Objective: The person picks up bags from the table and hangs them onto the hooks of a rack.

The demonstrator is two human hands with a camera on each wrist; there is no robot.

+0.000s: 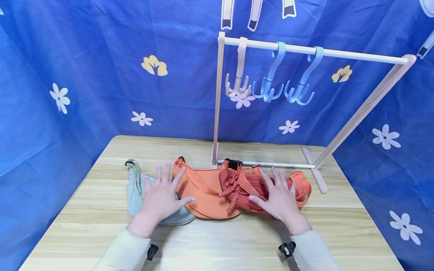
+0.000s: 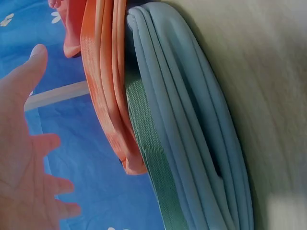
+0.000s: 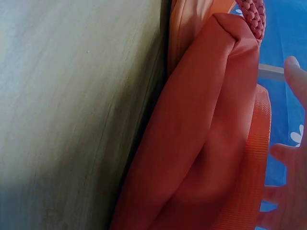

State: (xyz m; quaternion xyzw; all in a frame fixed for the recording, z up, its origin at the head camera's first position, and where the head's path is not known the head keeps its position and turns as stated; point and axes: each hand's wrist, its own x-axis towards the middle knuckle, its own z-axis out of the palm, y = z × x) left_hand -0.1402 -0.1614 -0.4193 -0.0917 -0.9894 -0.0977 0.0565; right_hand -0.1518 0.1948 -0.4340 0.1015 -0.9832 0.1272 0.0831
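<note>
Fingers (image 1: 165, 175) spread, released: our left hand (image 1: 160, 199) hovers over a blue bag (image 1: 136, 197), our right hand (image 1: 280, 197) over a red bag (image 1: 245, 202).

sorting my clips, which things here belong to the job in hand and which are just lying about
Likely in the job (left hand and right hand spread over them):
pale blue bag
orange bag
red bag

Apparently surroundings, untouched:
rack
pale hook
two blue hooks
flowered blue cloth
(rack and hooks may matter)

The 2 hands (image 1: 162, 198) partly hide the pale-blue bag (image 1: 135, 199) and red bag (image 1: 250, 205).
</note>
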